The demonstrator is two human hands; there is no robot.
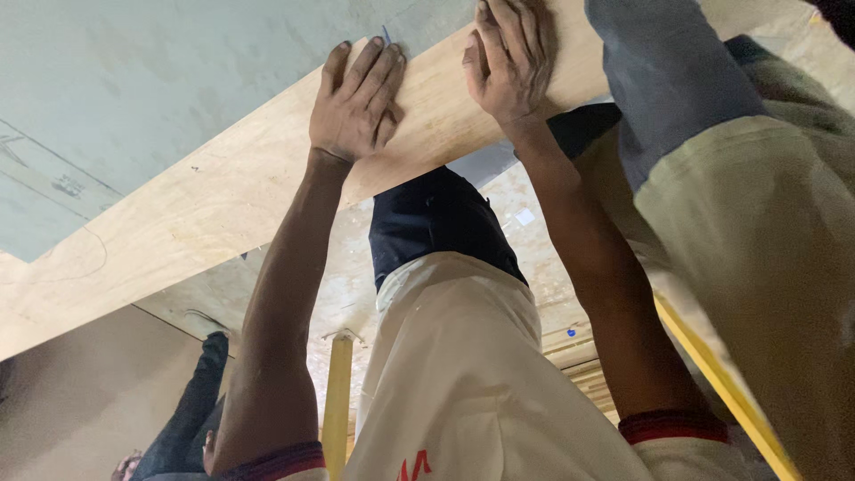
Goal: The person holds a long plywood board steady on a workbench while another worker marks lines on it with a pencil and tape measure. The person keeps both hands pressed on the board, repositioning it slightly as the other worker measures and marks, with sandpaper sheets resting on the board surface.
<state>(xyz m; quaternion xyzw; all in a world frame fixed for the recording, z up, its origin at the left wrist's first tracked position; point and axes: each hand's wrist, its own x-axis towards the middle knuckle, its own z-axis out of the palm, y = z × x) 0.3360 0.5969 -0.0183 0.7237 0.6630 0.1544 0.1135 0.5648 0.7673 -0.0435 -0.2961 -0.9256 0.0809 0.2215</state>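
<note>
Overhead work seen from below. A long plywood board [223, 205] runs as a pale band from the lower left edge of the frame up to the top right, with a grey-green ceiling surface [160, 80] behind it in the upper left.

Left hand [356, 107]: pressed flat against the underside of the board, upper centre of the frame. Its fingers [378, 67] are extended and lie side by side on the wood, released, closing on nothing; the thumb rests along the edge of the palm. A small blue mark or tip shows at the board's far edge just beyond the fingertips; what it is cannot be told.

Right hand [509, 62]: also flat on the board, just beside the left hand and slightly higher in the frame. Its fingers [525, 22] are spread loosely on the surface, not clenched; the tips run out of the top edge of the picture. Both forearms rise from red-trimmed white cuffs at the bottom of the frame.

A second person in a white shirt [454, 374] with a dark cap stands between the two arms, centre of the frame. A third figure's grey sleeve [668, 89] reaches up at the upper right. Yellow ladder rails [338, 401] show at lower centre and lower right.
</note>
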